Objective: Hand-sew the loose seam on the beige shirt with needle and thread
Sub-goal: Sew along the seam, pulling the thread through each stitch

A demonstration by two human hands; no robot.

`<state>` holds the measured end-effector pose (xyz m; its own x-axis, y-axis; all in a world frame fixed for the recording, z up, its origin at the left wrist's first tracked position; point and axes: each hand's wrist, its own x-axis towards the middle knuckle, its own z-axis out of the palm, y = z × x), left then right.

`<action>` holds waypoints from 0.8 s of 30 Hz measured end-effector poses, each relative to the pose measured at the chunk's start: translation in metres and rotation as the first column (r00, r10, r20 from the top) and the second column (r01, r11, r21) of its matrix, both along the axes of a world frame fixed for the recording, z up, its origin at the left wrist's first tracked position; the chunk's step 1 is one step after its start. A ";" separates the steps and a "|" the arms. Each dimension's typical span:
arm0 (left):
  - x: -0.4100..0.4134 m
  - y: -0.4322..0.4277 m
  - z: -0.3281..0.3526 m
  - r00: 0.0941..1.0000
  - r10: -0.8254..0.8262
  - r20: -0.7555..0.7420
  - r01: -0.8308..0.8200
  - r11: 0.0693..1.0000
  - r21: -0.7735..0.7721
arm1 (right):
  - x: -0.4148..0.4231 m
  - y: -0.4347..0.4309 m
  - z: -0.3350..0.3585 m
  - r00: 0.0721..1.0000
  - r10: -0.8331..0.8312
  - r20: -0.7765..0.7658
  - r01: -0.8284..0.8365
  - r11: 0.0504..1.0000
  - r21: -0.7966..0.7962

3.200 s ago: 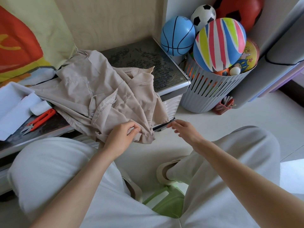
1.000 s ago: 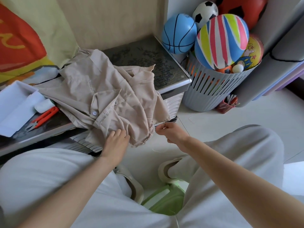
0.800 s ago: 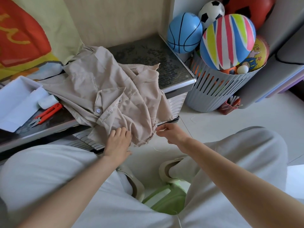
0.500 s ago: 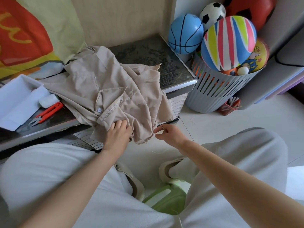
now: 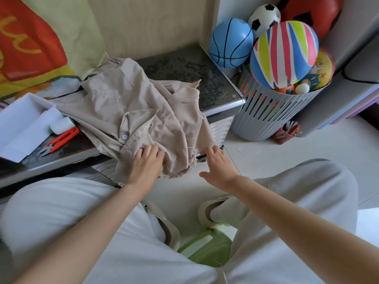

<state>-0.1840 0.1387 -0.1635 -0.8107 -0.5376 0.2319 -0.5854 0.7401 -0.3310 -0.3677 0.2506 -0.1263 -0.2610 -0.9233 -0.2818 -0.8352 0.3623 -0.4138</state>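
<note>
- Head view, looking down: a seated person leans toward a low dark-topped bench (image 5: 194, 68) with a crumpled beige shirt (image 5: 133, 111) on it.
- The shirt lies across the middle of the bench. Its lower part spills over the front edge and ends in a frayed hem.
- The left hand (image 5: 146, 165) rests flat on the cloth at the bench's front edge. Its fingers are fairly straight and close together, pinning the fabric.
- The right hand (image 5: 217, 167) reaches to the hanging right edge of the shirt. Its fingertips touch the cloth, its thumb is spread well away, and nothing is gripped.
- No needle or thread can be made out in either hand; they may be too fine to see.
- Red snips (image 5: 61, 139) lie near the bench's front-left edge, just beside a white roll (image 5: 61, 125) and an open white box (image 5: 18, 124).
- A grey basket (image 5: 272, 111) full of balls stands on the floor off the bench's right end.
- The step in hand looks like arranging the shirt to find and expose the loose seam, not stitching.
- The next move probably calls for holding the seam taut in the left hand and getting the needle between the right thumb and forefinger.
</note>
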 end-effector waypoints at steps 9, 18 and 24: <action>0.007 -0.023 0.033 0.996 0.085 0.021 -0.086 0.995 0.041 | 0.006 -0.020 -0.007 0.967 -0.156 0.203 0.164 0.986 -0.018; 0.006 -0.035 0.052 0.941 0.266 -0.211 -0.138 0.868 0.477 | 0.015 -0.066 -0.022 0.895 -0.308 0.322 0.327 0.945 -0.006; 0.009 -0.043 0.061 0.741 0.422 -0.522 -0.007 0.783 0.622 | 0.009 -0.072 -0.016 0.898 -0.289 0.332 0.349 0.927 -0.138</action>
<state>-0.1753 0.0955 -0.1021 -0.4414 -0.8689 0.2240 -0.6614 0.4838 0.5732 -0.3582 0.1786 -0.1428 -0.4811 -0.8480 -0.2225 -0.5122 0.4778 -0.7137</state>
